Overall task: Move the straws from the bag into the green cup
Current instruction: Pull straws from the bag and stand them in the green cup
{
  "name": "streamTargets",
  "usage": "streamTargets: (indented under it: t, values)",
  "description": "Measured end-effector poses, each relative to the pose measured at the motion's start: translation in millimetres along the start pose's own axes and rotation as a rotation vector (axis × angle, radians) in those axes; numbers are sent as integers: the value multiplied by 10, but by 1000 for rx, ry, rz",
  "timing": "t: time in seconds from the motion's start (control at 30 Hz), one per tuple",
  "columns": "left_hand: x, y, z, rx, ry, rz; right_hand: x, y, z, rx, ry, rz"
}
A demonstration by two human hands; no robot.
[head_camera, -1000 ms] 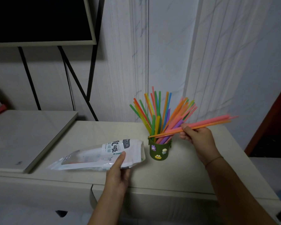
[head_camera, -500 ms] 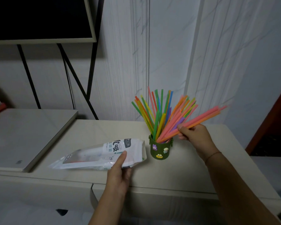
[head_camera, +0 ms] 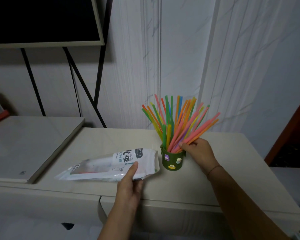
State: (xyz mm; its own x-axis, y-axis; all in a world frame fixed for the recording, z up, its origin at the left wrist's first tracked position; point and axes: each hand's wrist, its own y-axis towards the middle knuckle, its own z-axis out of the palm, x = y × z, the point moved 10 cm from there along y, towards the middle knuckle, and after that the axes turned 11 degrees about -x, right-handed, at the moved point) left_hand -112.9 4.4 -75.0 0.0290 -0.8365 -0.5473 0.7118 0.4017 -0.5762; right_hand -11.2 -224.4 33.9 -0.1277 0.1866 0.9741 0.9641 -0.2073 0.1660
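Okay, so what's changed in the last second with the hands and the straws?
The right hand tilted its pink and orange straws up from near level and lowered their ends into the green cup; it still pinches them beside the rim. The left hand still holds the bag on the counter, and the green cup stands where it was.
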Motion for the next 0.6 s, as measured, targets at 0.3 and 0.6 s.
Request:
streamTargets:
  t: [0.3,0.6]
  values:
    - [13,4,26,1,18,-1,209,13,-243,-216,-127,-138]
    - [16,-6,52,22,50,15,30,-15,-142,-125,-90,-36]
